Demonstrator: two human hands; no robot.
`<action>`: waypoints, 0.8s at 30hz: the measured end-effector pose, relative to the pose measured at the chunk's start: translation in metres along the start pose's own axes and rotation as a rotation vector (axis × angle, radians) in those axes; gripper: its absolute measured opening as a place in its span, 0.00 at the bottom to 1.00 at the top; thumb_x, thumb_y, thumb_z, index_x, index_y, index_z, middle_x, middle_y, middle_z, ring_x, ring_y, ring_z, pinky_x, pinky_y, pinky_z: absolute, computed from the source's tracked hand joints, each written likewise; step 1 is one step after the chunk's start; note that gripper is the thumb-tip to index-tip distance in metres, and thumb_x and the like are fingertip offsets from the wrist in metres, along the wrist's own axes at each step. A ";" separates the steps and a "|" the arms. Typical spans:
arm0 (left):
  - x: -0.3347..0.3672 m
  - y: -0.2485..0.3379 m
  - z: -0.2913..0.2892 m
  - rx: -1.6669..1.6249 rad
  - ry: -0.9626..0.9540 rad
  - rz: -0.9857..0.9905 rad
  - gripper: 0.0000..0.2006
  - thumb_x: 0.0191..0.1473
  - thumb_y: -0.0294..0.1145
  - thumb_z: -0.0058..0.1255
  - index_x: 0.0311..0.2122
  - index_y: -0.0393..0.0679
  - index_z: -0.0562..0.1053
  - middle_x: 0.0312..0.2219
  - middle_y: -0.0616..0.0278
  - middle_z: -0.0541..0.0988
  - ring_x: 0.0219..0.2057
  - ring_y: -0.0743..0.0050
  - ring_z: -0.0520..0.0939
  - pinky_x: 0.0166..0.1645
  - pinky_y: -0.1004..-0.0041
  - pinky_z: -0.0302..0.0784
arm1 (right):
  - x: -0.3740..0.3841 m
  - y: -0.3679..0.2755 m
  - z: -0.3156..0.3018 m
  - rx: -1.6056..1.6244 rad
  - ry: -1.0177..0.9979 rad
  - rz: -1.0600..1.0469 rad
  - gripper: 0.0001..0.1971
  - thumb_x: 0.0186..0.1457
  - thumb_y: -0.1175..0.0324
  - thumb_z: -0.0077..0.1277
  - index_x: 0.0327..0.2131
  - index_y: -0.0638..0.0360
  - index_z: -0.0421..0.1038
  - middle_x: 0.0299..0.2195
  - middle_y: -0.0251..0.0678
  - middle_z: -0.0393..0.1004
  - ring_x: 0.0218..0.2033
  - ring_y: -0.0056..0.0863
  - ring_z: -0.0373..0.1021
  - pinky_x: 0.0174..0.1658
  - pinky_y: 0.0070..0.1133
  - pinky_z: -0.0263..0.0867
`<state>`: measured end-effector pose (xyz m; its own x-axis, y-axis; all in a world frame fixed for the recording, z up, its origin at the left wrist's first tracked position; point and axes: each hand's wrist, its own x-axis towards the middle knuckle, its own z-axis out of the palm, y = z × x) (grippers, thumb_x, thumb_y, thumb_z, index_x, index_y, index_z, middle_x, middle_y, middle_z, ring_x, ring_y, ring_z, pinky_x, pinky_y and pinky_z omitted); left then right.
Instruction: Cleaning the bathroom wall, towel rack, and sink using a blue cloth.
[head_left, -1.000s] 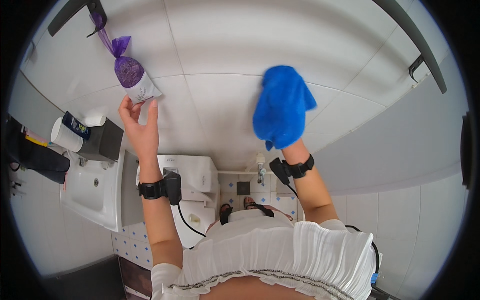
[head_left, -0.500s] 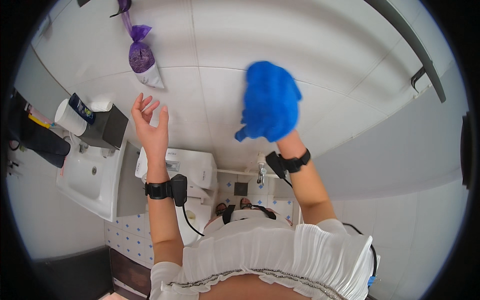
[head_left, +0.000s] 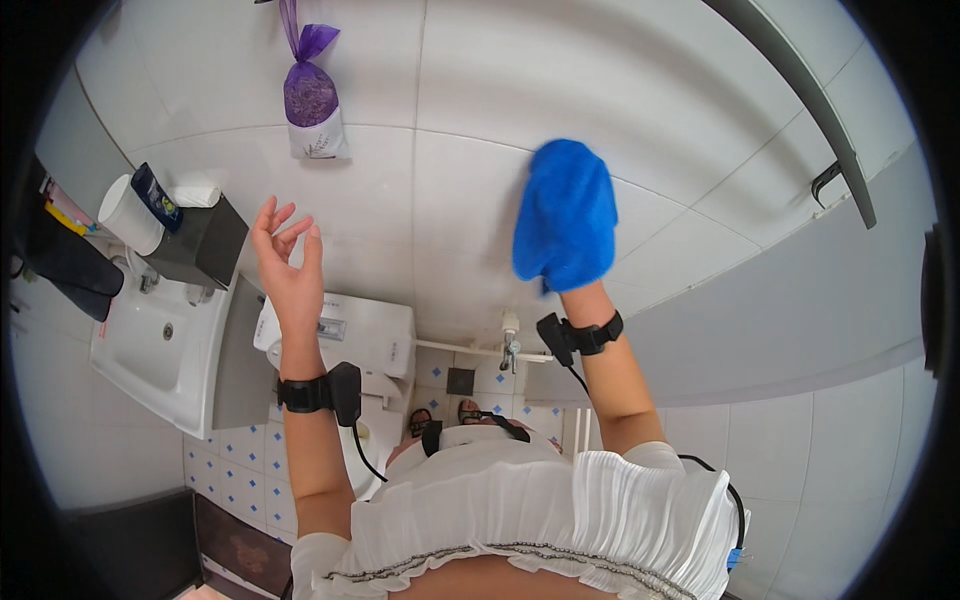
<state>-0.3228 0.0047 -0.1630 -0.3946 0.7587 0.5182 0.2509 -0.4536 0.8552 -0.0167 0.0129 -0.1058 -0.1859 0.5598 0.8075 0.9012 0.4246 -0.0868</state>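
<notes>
My right hand (head_left: pixel 583 298) is almost wholly covered by a fluffy blue cloth (head_left: pixel 567 215), which it holds up at the white tiled wall (head_left: pixel 465 200). The fingers are hidden under the fabric, and a small end hangs at the wrist. My left hand (head_left: pixel 290 262) is raised with fingers loosely curled and apart, nothing in it. It is below a purple mesh sachet (head_left: pixel 312 95) with a white lower part, which hangs on the wall. The hand does not touch it.
A white sink (head_left: pixel 160 340) stands at the left, with a dark grey box (head_left: pixel 205 245), a white cup-like container (head_left: pixel 130 215) and a dark tube (head_left: pixel 157 197) beside it. Below are a toilet tank (head_left: pixel 370 340) and a tap (head_left: pixel 510 345). A grey bar (head_left: pixel 800 80) crosses the upper right.
The blue cloth and my right hand have shifted right and slightly down along the wall. My left hand stays raised and empty. The whole view has shifted a little.
</notes>
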 end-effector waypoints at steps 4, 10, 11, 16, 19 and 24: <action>-0.004 -0.005 -0.009 -0.006 -0.007 -0.002 0.28 0.54 0.22 0.52 0.60 0.39 0.59 0.50 0.49 0.70 0.44 0.69 0.79 0.55 0.67 0.69 | 0.040 -0.045 0.018 -0.074 -0.045 -0.260 0.17 0.39 0.70 0.50 0.38 0.60 0.71 0.36 0.37 0.70 0.40 0.35 0.68 0.44 0.24 0.65; -0.010 -0.011 -0.032 0.015 0.018 -0.035 0.27 0.54 0.22 0.51 0.59 0.39 0.59 0.50 0.49 0.71 0.43 0.71 0.79 0.55 0.68 0.70 | 0.050 -0.067 0.029 -0.094 -0.095 -0.347 0.17 0.37 0.70 0.49 0.35 0.62 0.71 0.37 0.40 0.71 0.39 0.34 0.68 0.45 0.22 0.64; -0.009 -0.012 -0.031 -0.013 0.004 -0.042 0.27 0.55 0.21 0.51 0.59 0.39 0.59 0.50 0.49 0.71 0.43 0.71 0.80 0.55 0.68 0.70 | 0.051 -0.068 0.032 -0.208 -0.170 -0.368 0.17 0.38 0.70 0.49 0.37 0.62 0.71 0.38 0.41 0.71 0.40 0.35 0.69 0.46 0.23 0.64; -0.018 -0.013 -0.036 -0.053 -0.059 -0.046 0.27 0.55 0.21 0.50 0.59 0.38 0.59 0.50 0.51 0.71 0.43 0.72 0.80 0.54 0.69 0.70 | 0.022 -0.022 0.048 0.025 -0.021 -0.378 0.16 0.44 0.73 0.51 0.40 0.63 0.70 0.41 0.44 0.71 0.43 0.37 0.69 0.46 0.26 0.66; -0.027 -0.019 -0.047 -0.025 -0.065 -0.024 0.25 0.57 0.21 0.49 0.60 0.39 0.59 0.50 0.51 0.71 0.42 0.74 0.80 0.49 0.76 0.72 | 0.003 0.003 0.022 0.313 0.137 0.057 0.16 0.48 0.74 0.54 0.43 0.63 0.69 0.42 0.42 0.72 0.43 0.36 0.69 0.45 0.25 0.66; -0.029 -0.017 -0.044 -0.035 -0.037 -0.096 0.23 0.55 0.21 0.51 0.56 0.38 0.64 0.46 0.53 0.75 0.41 0.75 0.79 0.52 0.72 0.71 | -0.012 0.010 -0.009 -0.489 -0.064 0.013 0.20 0.52 0.68 0.52 0.50 0.61 0.67 0.47 0.42 0.70 0.48 0.37 0.67 0.52 0.27 0.64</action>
<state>-0.3547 -0.0306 -0.1918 -0.3826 0.8159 0.4334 0.1817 -0.3935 0.9012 -0.0014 0.0041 -0.1108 -0.1835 0.6120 0.7693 0.9789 0.0424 0.1998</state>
